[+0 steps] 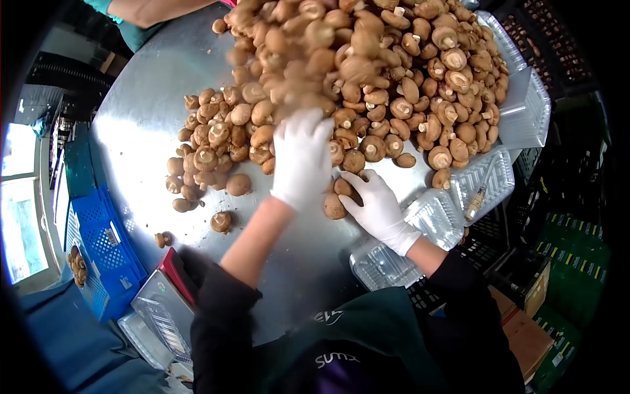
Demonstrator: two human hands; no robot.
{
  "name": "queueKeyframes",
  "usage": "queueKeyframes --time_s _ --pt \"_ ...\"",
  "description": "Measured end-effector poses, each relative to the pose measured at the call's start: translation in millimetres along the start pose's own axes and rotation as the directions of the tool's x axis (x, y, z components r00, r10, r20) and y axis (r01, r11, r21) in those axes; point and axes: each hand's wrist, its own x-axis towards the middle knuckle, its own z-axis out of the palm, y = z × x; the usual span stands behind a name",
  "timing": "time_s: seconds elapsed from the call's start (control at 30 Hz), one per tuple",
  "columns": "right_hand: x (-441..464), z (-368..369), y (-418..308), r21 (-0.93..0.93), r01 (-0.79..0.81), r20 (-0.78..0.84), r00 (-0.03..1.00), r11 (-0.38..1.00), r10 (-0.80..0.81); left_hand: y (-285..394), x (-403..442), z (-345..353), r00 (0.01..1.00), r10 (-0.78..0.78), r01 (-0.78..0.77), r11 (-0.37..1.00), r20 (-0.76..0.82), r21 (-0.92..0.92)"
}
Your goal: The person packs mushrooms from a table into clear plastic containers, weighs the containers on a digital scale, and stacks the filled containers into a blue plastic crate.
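Observation:
Brown mushrooms with pale stems form a big heap (453, 98) at the far right of the round metal table. A smaller group of mushrooms (210, 144) lies left of centre. My left hand (302, 157), in a white glove, reaches to the near edge of the heap. Its fingertips are blurred among the mushrooms, so what they hold is hidden. My right hand (377, 207), gloved too, has its thumb and fingers closed around a mushroom (343, 188). Another mushroom (334, 207) lies just beside that thumb. Mushrooms at the top middle are smeared by motion.
Clear plastic trays (436, 217) line the table's right edge. A blue crate (105, 236) and more trays (161, 322) stand at the left. Another person's arm (157, 10) reaches in at the top left. Green crates (571, 249) are stacked at the right. Loose mushrooms (221, 222) lie nearer me.

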Motion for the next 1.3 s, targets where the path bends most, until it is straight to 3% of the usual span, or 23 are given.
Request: queueKeyframes --time_s 0.07,0.17,0.2,0.23,0.3,0.37,0.43,0.47,0.5,0.53,0.63,0.7,0.8,0.83,0.9,0.97,1.03,1.1,1.17,1.23,1.27,1.3 --pt "1 -14 -5 0.060 -0.002 0.044 0.999 0.998 -0.001 -17 32 -6 1.000 0.016 -0.018 0.986 0.012 0.167" --pt "-19 -77 -5 0.178 0.036 0.163 0.984 0.983 -0.065 -54 54 -3 0.990 -0.120 0.103 0.970 0.069 0.220" --pt "-30 -104 -4 0.137 0.029 0.243 0.968 0.990 -0.062 -56 57 -7 0.960 -0.237 0.191 0.945 0.153 0.264" --pt "-43 -131 0 0.095 0.024 0.323 0.945 0.995 -0.053 -70 48 1 0.984 -0.165 0.136 0.945 0.074 0.296" --pt "-78 -174 19 -0.064 -0.167 0.563 0.808 0.984 0.174 -74 37 4 0.987 -0.157 0.144 0.945 0.022 0.294" --pt "-119 -192 37 -0.242 -0.257 0.592 0.725 0.936 0.352 -72 32 -11 0.981 -0.171 0.150 0.968 0.093 0.204" --pt "-136 -201 34 -0.508 -0.213 0.652 0.538 0.835 0.534 -66 21 -21 0.973 -0.184 0.166 0.977 0.136 0.133" --pt "-138 -201 36 -0.437 -0.317 0.666 0.515 0.842 0.540 -63 15 -25 0.972 -0.189 0.173 0.978 0.141 0.114" --pt "-127 -201 20 -0.292 -0.421 0.663 0.559 0.859 0.499 -62 7 -30 0.970 -0.193 0.180 0.979 0.148 0.097" --pt "-119 -194 14 -0.146 -0.409 0.627 0.666 0.901 0.404 -63 -3 -31 0.989 -0.138 0.132 0.987 0.058 0.096" --pt "-83 -153 -9 0.217 -0.314 0.394 0.895 0.924 0.211 -56 -36 -40 0.980 -0.200 0.201 0.979 -0.023 0.045" --pt "-58 -126 -13 0.216 -0.157 0.262 0.960 0.964 0.098 -54 -57 -52 0.986 -0.154 0.156 0.987 -0.067 0.032" --pt "-13 -93 -26 0.040 0.082 0.154 0.984 0.996 -0.087 -37 -89 -70 0.975 -0.216 0.214 0.975 0.040 0.056" --pt "1 -79 -27 0.067 0.094 0.141 0.985 0.993 -0.103 -34 -96 -73 0.975 -0.221 0.219 0.975 0.038 0.049" --pt "35 -56 -33 -0.020 0.286 0.068 0.956 0.958 -0.284 -33 -95 -79 0.966 -0.259 0.259 0.965 -0.017 0.034" --pt "72 -37 -40 -0.117 0.406 -0.022 0.911 0.906 -0.411 -49 -75 -88 0.968 -0.198 0.209 0.977 -0.155 0.054" --pt "120 -28 -51 -0.189 0.514 -0.106 0.836 0.836 -0.538 -72 -49 -98 0.940 -0.259 0.283 0.955 -0.222 0.083" --pt "169 -21 -55 -0.330 0.544 -0.150 0.777 0.772 -0.612 -107 -18 -95 0.927 -0.250 0.309 0.932 -0.280 0.189" --pt "216 -14 -58 -0.464 0.488 -0.149 0.780 0.739 -0.608 -145 13 -86 0.932 -0.275 0.312 0.940 -0.235 0.138" --pt "255 -7 -58 -0.622 0.427 -0.097 0.790 0.656 -0.606 -158 40 -78 0.931 -0.353 0.366 0.897 -0.096 0.248" --pt "265 -3 -59 -0.682 0.381 0.001 0.854 0.624 -0.520 -175 48 -65 0.900 -0.436 0.420 0.876 0.019 0.238" --pt "276 13 -52 -0.696 0.328 -0.060 0.860 0.639 -0.507 -179 48 -52 0.920 -0.386 0.381 0.833 -0.071 0.401"
